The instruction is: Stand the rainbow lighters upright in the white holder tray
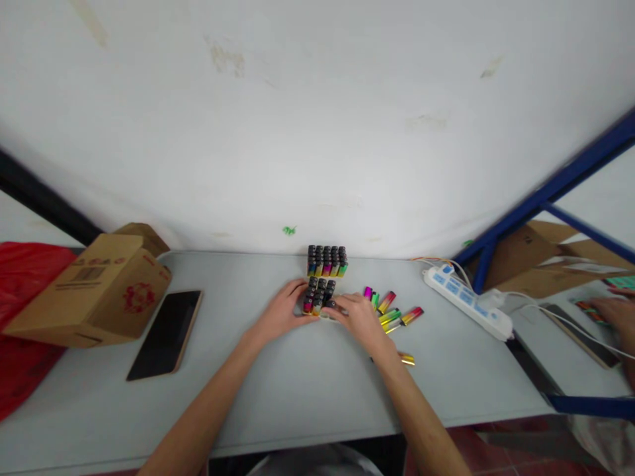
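Observation:
A small block of upright lighters with black tops and shiny coloured bodies stands in front of me. My left hand curls around its left side, fingers behind and thumb along the front. At the front right corner, the fingers of my right hand pinch a lighter, mostly hidden by them. Right behind, near the wall, a fuller block of standing lighters forms tight rows. Several loose lighters lie to the right of my right hand, and another is partly behind my forearm.
On the left are a cardboard box, a red plastic bag and a dark tablet-like device. A white power strip with cables lies right, beside a blue metal frame. Beyond it another person's hand shows.

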A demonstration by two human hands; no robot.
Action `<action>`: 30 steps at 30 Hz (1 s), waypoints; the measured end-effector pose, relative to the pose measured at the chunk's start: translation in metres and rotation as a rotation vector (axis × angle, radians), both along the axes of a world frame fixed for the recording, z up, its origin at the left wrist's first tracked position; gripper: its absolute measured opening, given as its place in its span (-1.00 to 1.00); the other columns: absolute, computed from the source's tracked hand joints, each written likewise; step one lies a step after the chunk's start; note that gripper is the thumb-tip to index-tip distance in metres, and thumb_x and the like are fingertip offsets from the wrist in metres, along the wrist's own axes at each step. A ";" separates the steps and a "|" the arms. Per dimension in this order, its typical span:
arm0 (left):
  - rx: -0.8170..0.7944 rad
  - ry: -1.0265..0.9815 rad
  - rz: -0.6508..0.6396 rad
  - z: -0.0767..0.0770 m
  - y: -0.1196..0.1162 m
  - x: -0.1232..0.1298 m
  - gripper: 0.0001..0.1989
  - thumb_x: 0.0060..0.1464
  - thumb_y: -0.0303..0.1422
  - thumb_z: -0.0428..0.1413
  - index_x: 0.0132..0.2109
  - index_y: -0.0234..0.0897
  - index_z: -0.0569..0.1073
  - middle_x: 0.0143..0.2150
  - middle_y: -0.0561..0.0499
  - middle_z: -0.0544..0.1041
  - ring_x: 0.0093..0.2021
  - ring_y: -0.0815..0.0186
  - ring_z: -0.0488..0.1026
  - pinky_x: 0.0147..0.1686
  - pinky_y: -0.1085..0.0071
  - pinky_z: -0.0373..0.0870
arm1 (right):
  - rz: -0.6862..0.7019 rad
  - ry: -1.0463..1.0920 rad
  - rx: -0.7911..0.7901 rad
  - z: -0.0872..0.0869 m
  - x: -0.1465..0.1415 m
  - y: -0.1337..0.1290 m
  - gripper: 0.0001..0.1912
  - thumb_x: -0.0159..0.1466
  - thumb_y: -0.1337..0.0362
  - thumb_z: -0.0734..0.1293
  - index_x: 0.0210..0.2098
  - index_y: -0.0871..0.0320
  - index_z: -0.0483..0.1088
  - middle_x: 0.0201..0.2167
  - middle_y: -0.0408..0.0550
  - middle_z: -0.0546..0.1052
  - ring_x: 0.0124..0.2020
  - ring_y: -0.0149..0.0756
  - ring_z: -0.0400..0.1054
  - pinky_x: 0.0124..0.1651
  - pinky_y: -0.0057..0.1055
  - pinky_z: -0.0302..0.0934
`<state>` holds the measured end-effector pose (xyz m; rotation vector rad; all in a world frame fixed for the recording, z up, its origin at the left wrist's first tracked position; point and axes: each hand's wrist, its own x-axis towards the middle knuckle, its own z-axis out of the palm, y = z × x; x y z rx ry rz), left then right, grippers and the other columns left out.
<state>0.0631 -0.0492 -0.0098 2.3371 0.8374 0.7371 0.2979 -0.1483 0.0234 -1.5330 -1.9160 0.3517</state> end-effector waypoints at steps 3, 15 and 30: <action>-0.001 0.006 0.008 -0.002 0.000 0.000 -0.29 0.12 -0.04 0.42 0.32 -0.17 0.47 0.38 -0.19 0.47 0.38 -0.04 0.42 0.44 -0.01 0.36 | -0.075 -0.086 -0.016 -0.003 -0.003 0.001 -0.51 0.42 -0.15 0.43 -0.45 0.08 0.57 -0.46 0.02 0.63 -0.42 -0.19 0.47 -0.19 -0.30 0.22; 0.007 0.017 0.000 -0.005 0.005 -0.003 -0.25 0.12 0.05 0.40 0.33 -0.22 0.47 0.39 -0.24 0.46 0.38 -0.09 0.43 0.45 -0.05 0.35 | -0.573 -0.037 -0.018 0.021 0.084 -0.005 -0.45 0.52 -0.14 0.23 -0.27 0.15 0.62 -0.46 0.04 0.65 -0.40 -0.14 0.53 -0.22 -0.29 0.26; -0.002 0.025 0.006 -0.007 0.005 -0.002 -0.23 0.10 0.04 0.41 0.33 -0.23 0.47 0.40 -0.24 0.45 0.39 -0.09 0.43 0.45 -0.04 0.34 | -0.582 0.293 -0.102 0.008 0.096 0.001 -0.55 0.39 -0.14 0.34 -0.12 0.15 0.52 -0.23 0.06 0.59 -0.18 -0.08 0.55 -0.01 -0.14 0.47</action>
